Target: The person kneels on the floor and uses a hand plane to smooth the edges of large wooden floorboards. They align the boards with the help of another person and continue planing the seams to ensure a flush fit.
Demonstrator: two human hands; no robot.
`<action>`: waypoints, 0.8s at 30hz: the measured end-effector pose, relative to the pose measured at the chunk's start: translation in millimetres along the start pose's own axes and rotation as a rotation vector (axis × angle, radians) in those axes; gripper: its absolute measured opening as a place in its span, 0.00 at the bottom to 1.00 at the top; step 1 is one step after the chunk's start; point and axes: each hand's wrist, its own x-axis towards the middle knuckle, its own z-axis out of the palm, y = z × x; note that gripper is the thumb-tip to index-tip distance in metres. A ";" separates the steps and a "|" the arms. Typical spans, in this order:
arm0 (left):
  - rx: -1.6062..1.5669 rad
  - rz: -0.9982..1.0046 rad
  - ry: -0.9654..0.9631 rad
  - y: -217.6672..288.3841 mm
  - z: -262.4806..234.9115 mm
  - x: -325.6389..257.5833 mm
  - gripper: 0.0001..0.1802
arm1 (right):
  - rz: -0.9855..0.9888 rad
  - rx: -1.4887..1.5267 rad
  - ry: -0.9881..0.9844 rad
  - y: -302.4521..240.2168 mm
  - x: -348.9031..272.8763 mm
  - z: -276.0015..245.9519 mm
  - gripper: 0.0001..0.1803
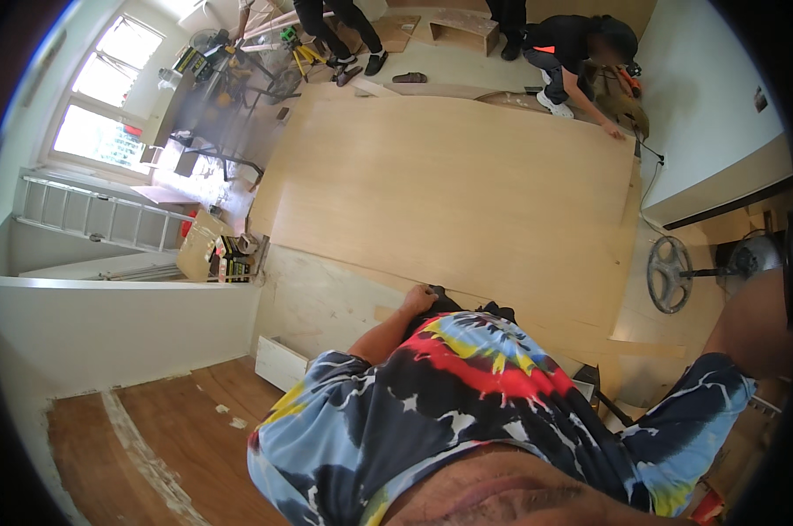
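Tie-dye shirt [467, 403] fills the foreground, soft and loud against all this pale wood. Left hand [418, 300] rests at the near edge of the big plywood sheet [449, 193], fingers curled on it; grip unclear. Right hand is out of view, only the upper arm showing. Sheet lies flat, smooth, uncut as far as I see, while a co-worker's hand [608, 129] presses its far corner.
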 end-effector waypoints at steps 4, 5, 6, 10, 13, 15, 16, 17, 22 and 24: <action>-0.010 -0.044 0.002 -6.2 -9.1 2.6 0.20 | 0.056 0.001 -0.010 11.0 -4.5 17.0 0.16; -0.003 -0.059 0.014 -12.4 -15.3 1.1 0.20 | 0.076 0.009 -0.003 13.9 -3.6 18.1 0.16; 0.018 -0.056 0.020 -20.9 -20.5 0.3 0.20 | 0.089 0.007 -0.004 13.8 -2.6 18.9 0.16; 0.019 -0.034 0.014 -42.8 -27.9 11.6 0.21 | 0.119 -0.002 -0.016 10.0 6.8 27.0 0.16; 0.009 -0.013 0.016 -63.8 -31.2 29.8 0.22 | 0.139 -0.002 -0.019 8.0 10.1 35.8 0.15; 0.017 -0.025 -0.033 -78.7 -24.2 25.0 0.21 | 0.158 0.004 -0.031 8.5 12.1 39.8 0.15; 0.031 0.001 -0.089 -68.1 -24.1 33.0 0.20 | 0.182 -0.013 -0.014 9.2 12.3 36.6 0.15; 0.046 -0.007 -0.099 -84.7 -31.1 40.1 0.20 | 0.169 0.000 -0.022 8.2 18.2 41.9 0.15; 0.227 0.137 -0.056 -86.5 -35.4 45.9 0.18 | 0.220 -0.007 -0.025 24.2 16.4 57.2 0.15; -0.053 -0.053 0.007 -71.0 -42.5 24.7 0.21 | 0.265 -0.009 -0.016 28.6 15.1 59.4 0.15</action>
